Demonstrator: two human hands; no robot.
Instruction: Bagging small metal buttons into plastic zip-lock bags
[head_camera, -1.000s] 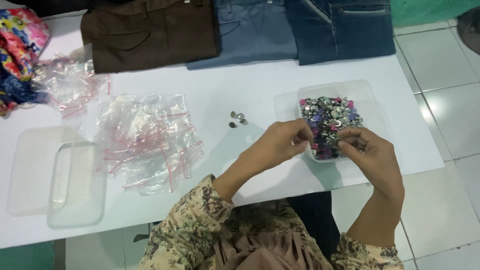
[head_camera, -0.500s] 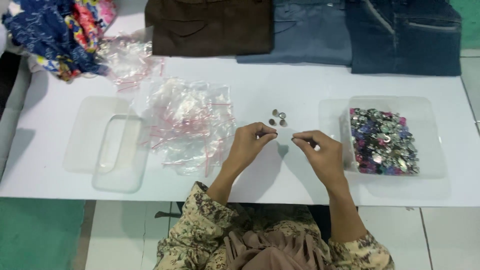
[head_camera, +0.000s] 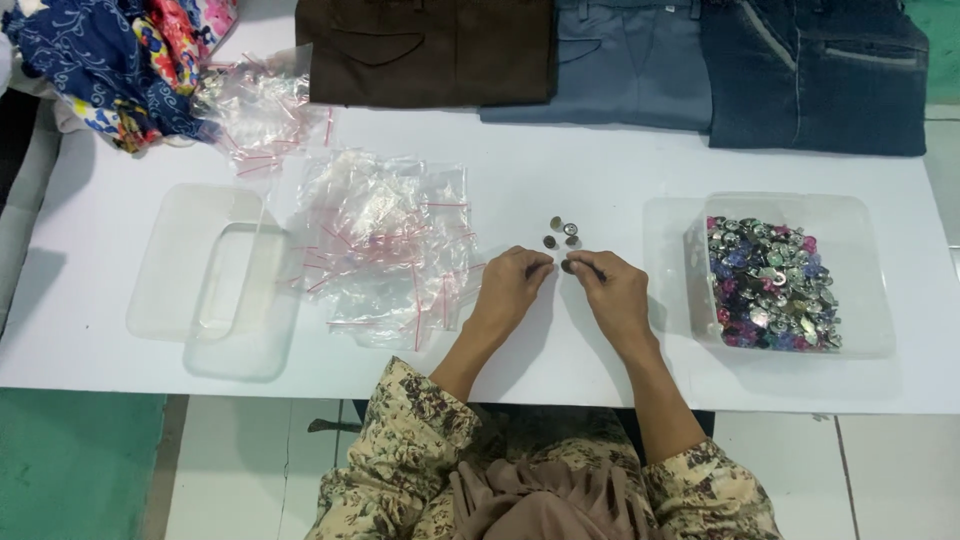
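Surface (head_camera: 600, 150), white, carries everything w/ folded trousers along the far edge: brown pair (head_camera: 430, 50), grey-blue pair (head_camera: 620, 60), dark denim pair (head_camera: 815, 70), all cut off at the top of view. Patterned cloth bundle (head_camera: 110, 60) sits far left, also partly out of frame. Clear tub (head_camera: 865, 270) at right is full of mixed metal buttons (head_camera: 770, 285), so most stock looks unsorted. Empty clear tub w/ lid (head_camera: 215, 285) at left holds nothing as yet. Heap of small zip bags (head_camera: 390, 245) lies between, approx. all flat and unfilled as far as can be told. Three loose buttons (head_camera: 560, 233) lie just beyond the fingers, so work seems barely begun. Left hand (head_camera: 510, 290) has its grip pinched together near right hand (head_camera: 615, 290), whose grip is clamped on a small dark button piece (head_camera: 572, 266); exact shape too small to make out, and whether left fingers touch it can't be told.
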